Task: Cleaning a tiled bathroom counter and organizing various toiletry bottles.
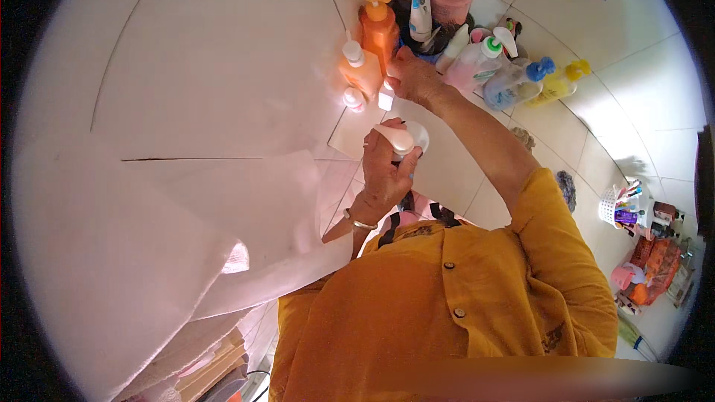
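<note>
Three pump bottles (pixel 514 89) stand right of the tall orange bottle (pixel 380 36); two paler bottles (pixel 362 76) crowd its near side. Right beside it, a dark tub (pixel 433 48) holds one white tube (pixel 421 15). The left hand (pixel 383 176) has its fingers clamped around one white pump bottle (pixel 398 139), nearer the person than the orange one; I cannot tell whether the right hand's (pixel 417 79) fingers grip one small white container (pixel 386 98) below it.

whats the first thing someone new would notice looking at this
Probably the mustard-yellow buttoned shirt, which fills the lower middle of the view. Just above it, the left hand holds a pale-topped pump bottle, while the right hand is farther up, beside a vivid orange pump bottle. Right of that hand, a blue-topped bottle and a yellow-topped bottle also catch the eye.
</note>
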A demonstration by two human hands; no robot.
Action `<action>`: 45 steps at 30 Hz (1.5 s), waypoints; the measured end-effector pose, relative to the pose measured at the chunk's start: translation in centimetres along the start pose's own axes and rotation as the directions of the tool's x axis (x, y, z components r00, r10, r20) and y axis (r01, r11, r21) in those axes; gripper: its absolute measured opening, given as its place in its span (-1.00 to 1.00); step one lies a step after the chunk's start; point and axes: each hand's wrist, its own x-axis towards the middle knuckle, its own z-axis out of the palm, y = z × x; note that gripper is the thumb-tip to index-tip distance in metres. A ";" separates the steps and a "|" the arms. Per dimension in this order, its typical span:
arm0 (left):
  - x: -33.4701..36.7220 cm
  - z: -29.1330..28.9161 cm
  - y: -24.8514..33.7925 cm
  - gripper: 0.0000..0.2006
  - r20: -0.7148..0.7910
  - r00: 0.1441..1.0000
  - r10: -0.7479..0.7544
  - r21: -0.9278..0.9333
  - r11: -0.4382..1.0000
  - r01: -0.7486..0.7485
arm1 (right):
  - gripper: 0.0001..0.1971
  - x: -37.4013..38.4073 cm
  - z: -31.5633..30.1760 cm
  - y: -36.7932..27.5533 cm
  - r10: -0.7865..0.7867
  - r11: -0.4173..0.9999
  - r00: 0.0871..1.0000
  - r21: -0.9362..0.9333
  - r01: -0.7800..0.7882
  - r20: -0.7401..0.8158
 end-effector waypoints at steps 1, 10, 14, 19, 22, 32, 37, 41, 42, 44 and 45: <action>0.1 -0.1 0.1 -0.61 -0.003 1.000 -0.013 0.008 1.000 0.013 | -0.71 -0.1 0.0 0.0 -0.007 1.000 1.000 -0.003 0.007 0.008; 1.4 -1.7 -0.4 -0.70 -0.150 0.988 -0.045 0.028 0.998 0.050 | -0.77 -6.2 -0.6 3.5 -0.104 0.994 0.984 0.008 0.106 -0.144; 3.3 -0.8 -1.0 -0.72 -0.187 0.982 -0.010 0.052 0.998 0.020 | -0.79 -10.2 -1.4 4.0 0.012 0.999 0.997 -0.034 -0.015 -0.081; 7.6 0.6 -2.8 -0.74 -0.212 0.975 0.059 0.172 0.985 -0.023 | -0.73 -13.2 -2.2 4.7 -0.020 0.998 1.000 -0.053 0.019 -0.024; 10.2 2.6 -2.9 -0.69 -0.323 0.924 0.203 0.199 0.969 -0.144 | -0.72 -13.8 -2.2 5.3 0.034 0.996 0.999 -0.083 -0.034 -0.003; 12.8 5.6 -4.3 -0.56 -0.246 0.959 0.139 0.272 0.960 -0.069 | -0.67 -13.7 -2.0 5.2 -0.040 0.999 0.978 -0.032 0.034 -0.205; 8.9 5.3 -4.6 -0.40 -0.292 0.935 0.204 0.363 0.927 -0.089 | -0.57 -14.2 -1.5 4.4 0.012 1.000 0.982 -0.023 -0.017 -0.190; 3.5 6.3 -4.3 -0.38 -0.191 0.977 0.093 0.323 0.946 -0.027 | -0.48 -14.6 -1.7 4.3 0.039 0.997 0.985 -0.056 -0.049 -0.166; 2.4 6.7 -4.7 -0.38 -0.191 0.978 0.090 0.318 0.948 -0.025 | -0.45 -14.7 -1.8 4.1 0.031 0.998 0.984 -0.056 -0.041 -0.173; 0.4 7.6 -5.4 -0.38 -0.059 0.998 0.018 0.243 0.970 -0.003 | -0.43 -15.3 -2.2 3.6 0.023 0.998 0.983 -0.061 -0.035 -0.183; -0.2 8.0 -5.8 -0.38 -0.058 0.998 0.020 0.237 0.971 -0.005 | -0.41 -15.6 -2.5 3.5 0.016 0.998 0.981 -0.061 -0.028 -0.193</action>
